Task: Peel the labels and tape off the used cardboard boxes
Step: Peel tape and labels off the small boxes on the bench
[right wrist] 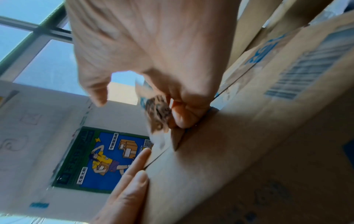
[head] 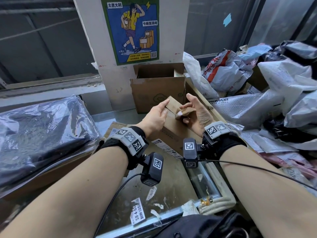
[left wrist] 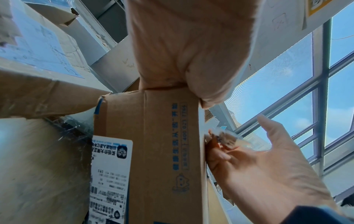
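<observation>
Head view: left hand [head: 155, 115] gripping box [head: 173, 124], right fingers [head: 186, 105] pinching tape [head: 184, 112], over metal counter [head: 171, 177]

Daylight enters through windows [left wrist: 287, 91]; wrist views show motion blur; wide-angle distortion bends all frame edges.

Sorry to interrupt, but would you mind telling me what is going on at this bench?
A person is stripping tape off a used cardboard box. The left hand grips the box's top to steady it, while the right hand pinches a crumpled strip of tape partly pulled up from the top seam. A white shipping label is still stuck on the box's side. Plastic mailer bags are piled to the right.
</observation>
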`<state>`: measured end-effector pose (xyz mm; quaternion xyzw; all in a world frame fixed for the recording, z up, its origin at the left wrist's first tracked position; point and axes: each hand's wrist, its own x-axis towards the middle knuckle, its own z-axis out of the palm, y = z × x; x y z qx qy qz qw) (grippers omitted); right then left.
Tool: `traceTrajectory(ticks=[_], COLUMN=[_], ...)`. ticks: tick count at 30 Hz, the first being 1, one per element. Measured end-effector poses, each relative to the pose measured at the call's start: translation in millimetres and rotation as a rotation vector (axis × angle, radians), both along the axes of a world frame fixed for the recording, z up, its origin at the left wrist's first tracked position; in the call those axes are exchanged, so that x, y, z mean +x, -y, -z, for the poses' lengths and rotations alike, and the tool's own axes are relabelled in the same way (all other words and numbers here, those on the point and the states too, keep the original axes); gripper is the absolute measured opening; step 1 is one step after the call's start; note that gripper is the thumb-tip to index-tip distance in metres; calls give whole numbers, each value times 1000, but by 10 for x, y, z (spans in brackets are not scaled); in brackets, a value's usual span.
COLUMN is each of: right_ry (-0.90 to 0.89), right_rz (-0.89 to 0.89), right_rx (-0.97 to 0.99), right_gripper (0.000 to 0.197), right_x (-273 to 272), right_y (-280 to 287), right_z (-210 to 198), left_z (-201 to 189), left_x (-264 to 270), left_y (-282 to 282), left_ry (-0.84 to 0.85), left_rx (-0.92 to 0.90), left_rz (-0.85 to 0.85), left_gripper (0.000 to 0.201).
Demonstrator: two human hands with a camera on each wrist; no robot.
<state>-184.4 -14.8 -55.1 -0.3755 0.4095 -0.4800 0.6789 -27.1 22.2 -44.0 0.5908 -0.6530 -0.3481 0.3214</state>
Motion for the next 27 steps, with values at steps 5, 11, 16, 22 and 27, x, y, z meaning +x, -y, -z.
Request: traceTrajectory(ticks=[5, 11, 16, 22, 27], right_ry=[-66, -488, -603, -729, -855], right_rz=[44, 110, 129, -143, -297], right_rx=[62, -25, -46, 230, 285], right_gripper=[26, 13, 10, 42, 55], right_x=[82, 30, -26, -18, -35], right_y=[10, 39, 16, -24, -76], right_z=[-83, -40, -177, -390, -483], left_z=[33, 38, 32, 38, 55], left_x=[-2, -36, -63, -74, -82], left_y=[12, -23, -62, -64, -60], left_ry=[59, 72, 72, 95, 83], left_rx=[-4, -12, -46, -71, -72], left_rz=[-7, 3, 19, 44, 50], left_gripper=[49, 49, 50, 51, 53])
